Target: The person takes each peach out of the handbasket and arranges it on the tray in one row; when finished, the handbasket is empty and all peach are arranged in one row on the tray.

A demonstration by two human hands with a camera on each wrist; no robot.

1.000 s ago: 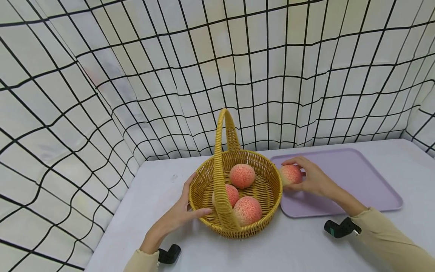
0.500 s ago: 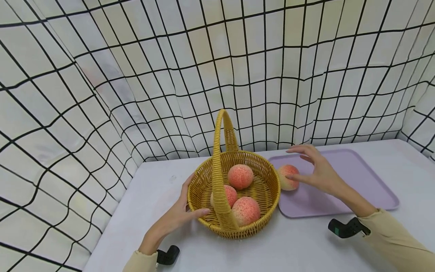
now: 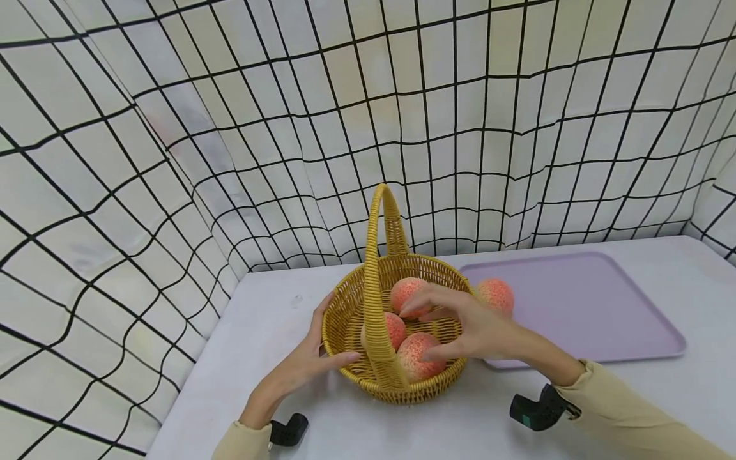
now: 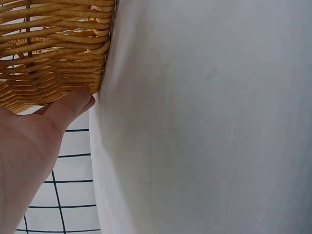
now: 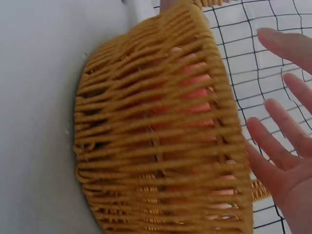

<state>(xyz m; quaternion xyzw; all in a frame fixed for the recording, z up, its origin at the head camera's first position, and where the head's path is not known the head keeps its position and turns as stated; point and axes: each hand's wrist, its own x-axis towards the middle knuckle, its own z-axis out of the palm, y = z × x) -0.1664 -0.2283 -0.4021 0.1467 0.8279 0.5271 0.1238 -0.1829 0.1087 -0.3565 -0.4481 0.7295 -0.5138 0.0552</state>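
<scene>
Beneath loosely spread right hand: three peaches in basket, gripped at its left edge by left hand.

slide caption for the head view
Left hand on the basket, right hand over its three peaches, a fourth on the tray.

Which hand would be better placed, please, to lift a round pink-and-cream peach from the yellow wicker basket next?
Probably the right hand: it hovers above the peaches, holding nothing, while the left hand holds the side of the basket.
</scene>
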